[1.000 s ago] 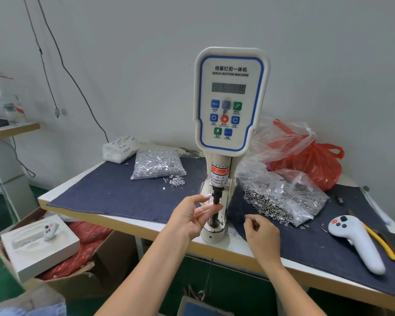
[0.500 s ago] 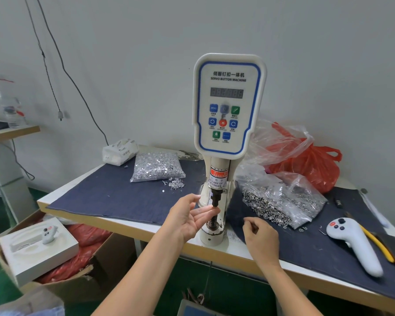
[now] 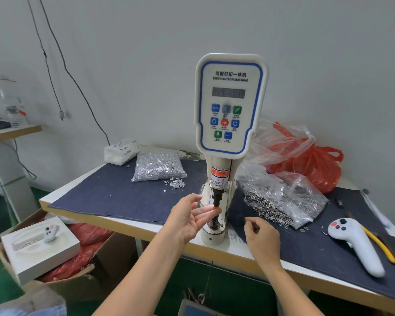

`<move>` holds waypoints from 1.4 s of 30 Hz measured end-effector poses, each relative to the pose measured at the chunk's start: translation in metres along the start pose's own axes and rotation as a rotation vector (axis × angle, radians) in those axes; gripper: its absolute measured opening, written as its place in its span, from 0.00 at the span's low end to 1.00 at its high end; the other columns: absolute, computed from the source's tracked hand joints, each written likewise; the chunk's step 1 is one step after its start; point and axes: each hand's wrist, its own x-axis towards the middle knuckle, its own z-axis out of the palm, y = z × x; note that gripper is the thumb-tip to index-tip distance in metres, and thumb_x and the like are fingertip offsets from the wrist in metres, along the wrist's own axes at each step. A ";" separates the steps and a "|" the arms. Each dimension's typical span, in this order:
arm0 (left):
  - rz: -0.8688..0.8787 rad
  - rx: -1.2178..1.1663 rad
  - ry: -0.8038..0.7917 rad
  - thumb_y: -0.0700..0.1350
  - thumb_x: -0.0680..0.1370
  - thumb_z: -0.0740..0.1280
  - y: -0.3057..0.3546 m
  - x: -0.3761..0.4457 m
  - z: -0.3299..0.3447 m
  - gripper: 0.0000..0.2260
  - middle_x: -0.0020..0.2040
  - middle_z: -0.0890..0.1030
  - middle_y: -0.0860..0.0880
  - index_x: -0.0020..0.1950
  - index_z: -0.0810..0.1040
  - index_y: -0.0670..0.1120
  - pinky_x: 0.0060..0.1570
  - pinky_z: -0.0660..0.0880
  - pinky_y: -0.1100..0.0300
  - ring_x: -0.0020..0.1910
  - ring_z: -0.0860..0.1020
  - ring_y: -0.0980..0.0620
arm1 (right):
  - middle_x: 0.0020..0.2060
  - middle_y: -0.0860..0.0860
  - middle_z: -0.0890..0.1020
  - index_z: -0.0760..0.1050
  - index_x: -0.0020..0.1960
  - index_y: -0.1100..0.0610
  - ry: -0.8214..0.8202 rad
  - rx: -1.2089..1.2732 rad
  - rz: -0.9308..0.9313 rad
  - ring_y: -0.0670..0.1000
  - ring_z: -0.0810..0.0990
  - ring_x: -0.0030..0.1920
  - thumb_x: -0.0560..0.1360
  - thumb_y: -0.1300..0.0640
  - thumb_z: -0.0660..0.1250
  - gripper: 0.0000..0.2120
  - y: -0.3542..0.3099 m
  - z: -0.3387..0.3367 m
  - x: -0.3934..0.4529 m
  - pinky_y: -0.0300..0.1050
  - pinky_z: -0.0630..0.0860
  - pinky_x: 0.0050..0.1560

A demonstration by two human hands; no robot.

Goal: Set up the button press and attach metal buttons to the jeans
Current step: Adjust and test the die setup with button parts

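denim-covered desk point(image 3: 114, 197) against a pale wall carries the button press point(image 3: 228, 124), left hand point(image 3: 189, 218) released with fingertips under its punch, right hand point(image 3: 261, 236) clenched, contents unclear. bagged buttons point(image 3: 283, 206) lie right; a triggered press could crush those fingertips.

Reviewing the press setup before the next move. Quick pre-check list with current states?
1. Fingers clear of the punch: not ok. Left hand has fingertips at the upper die of the button press.
2. Part seated in the lower die: cannot tell.
3. Right hand holding a part: cannot tell, fingers curled as if pinching, item too small.
4. Display on: cannot tell, digits unclear.
5. Supply in reach: ok, bag of buttons beside the press.
6. Jeans in place: not ok, none at the die.
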 end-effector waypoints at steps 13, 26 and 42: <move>-0.001 -0.015 -0.021 0.35 0.76 0.64 0.001 0.002 -0.001 0.16 0.47 0.79 0.30 0.62 0.63 0.38 0.33 0.82 0.49 0.42 0.82 0.33 | 0.42 0.52 0.84 0.82 0.49 0.59 0.005 0.008 -0.001 0.47 0.77 0.41 0.75 0.62 0.65 0.07 0.001 0.001 0.000 0.37 0.68 0.40; -0.009 -0.101 -0.027 0.33 0.74 0.64 0.000 -0.005 0.002 0.31 0.46 0.79 0.28 0.73 0.55 0.46 0.35 0.82 0.46 0.43 0.82 0.32 | 0.42 0.51 0.84 0.82 0.49 0.59 -0.001 0.013 0.006 0.47 0.78 0.41 0.75 0.61 0.65 0.07 0.002 0.001 0.000 0.37 0.68 0.40; -0.051 -0.228 -0.079 0.32 0.73 0.63 -0.006 -0.002 -0.001 0.26 0.47 0.79 0.27 0.68 0.58 0.45 0.34 0.81 0.45 0.44 0.81 0.30 | 0.43 0.51 0.84 0.82 0.50 0.58 -0.006 0.014 0.007 0.49 0.79 0.44 0.75 0.61 0.65 0.08 0.002 0.001 0.000 0.40 0.71 0.43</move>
